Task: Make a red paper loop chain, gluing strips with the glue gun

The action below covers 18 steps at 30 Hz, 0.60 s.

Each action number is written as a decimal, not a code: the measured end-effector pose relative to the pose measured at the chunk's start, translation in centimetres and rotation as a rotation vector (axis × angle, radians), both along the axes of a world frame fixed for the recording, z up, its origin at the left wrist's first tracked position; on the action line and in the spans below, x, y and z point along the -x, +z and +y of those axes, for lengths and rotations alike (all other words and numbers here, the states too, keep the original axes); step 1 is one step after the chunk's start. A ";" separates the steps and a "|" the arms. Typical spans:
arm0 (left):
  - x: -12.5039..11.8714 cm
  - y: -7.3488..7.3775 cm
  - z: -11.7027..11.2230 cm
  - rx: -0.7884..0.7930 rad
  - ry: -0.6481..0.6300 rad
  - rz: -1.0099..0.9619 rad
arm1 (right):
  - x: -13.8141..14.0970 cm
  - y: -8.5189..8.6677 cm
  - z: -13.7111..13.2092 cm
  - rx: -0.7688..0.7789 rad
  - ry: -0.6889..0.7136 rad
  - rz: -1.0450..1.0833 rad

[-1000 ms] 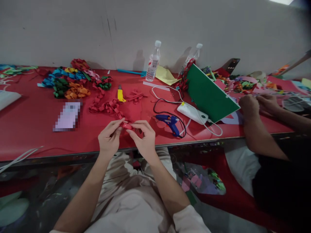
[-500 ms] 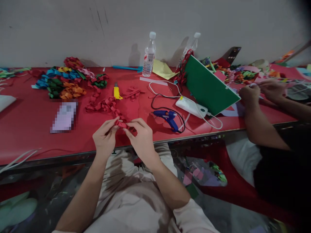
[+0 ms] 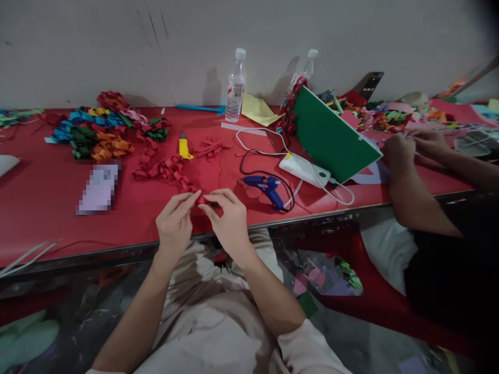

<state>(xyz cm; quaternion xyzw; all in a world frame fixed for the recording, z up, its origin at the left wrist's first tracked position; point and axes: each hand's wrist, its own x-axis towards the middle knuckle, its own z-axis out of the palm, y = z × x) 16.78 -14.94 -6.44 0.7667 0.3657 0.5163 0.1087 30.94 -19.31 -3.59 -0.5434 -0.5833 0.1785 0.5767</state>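
Observation:
My left hand (image 3: 174,222) and my right hand (image 3: 230,219) meet over the near edge of the red table (image 3: 50,218). Both pinch the near end of a red paper chain (image 3: 171,170), which trails back and to the left across the table. The fingertips of both hands are closed on the link between them. A blue glue gun (image 3: 265,186) lies just right of my right hand, its black cord looping behind it.
A yellow utility knife (image 3: 183,147), loose red strips (image 3: 208,148), coloured paper chains (image 3: 97,135), two water bottles (image 3: 235,87), a white power strip (image 3: 306,171) and a tilted green board (image 3: 331,137) lie further back. Another person's hands (image 3: 413,150) work at the right.
The view shifted slightly. My hands stay together on the red chain link, with the fingers re-pinching it a little closer to the table edge.

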 end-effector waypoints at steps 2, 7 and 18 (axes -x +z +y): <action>-0.1 -0.1 -0.1 -0.024 0.006 0.015 | 0.0 -0.3 0.1 0.007 0.013 0.037; -0.2 0.4 -0.2 -0.035 -0.027 0.043 | -0.5 -0.9 0.3 0.035 0.033 0.091; 0.0 1.2 0.7 0.330 -0.082 -0.134 | -1.5 -1.5 1.5 -0.022 0.135 0.100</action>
